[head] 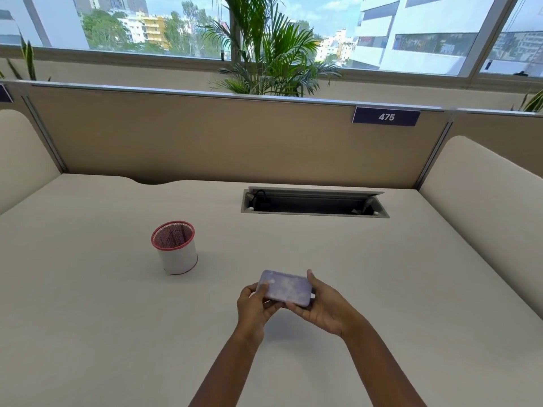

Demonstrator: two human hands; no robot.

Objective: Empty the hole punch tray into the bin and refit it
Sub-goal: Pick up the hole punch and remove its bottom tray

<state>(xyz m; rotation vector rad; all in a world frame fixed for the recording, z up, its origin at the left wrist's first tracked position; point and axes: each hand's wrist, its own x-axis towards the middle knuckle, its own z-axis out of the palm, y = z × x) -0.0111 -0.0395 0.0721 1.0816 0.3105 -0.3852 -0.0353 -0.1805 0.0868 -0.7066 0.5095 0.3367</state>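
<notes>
A pale lilac hole punch (285,287) is held a little above the desk, its flat underside turned up toward me. My left hand (255,307) grips its left end with the thumb on top. My right hand (324,307) cups its right end and near side. A small white bin (175,250) with a red mesh rim stands upright on the desk, up and to the left of my hands, apart from them. I cannot tell whether the tray is on the punch.
The cream desk (382,274) spreads all round. An open cable slot (313,202) sits in the desk behind my hands. A beige partition (205,136) with a "475" label (386,116) closes the back; padded dividers flank both sides.
</notes>
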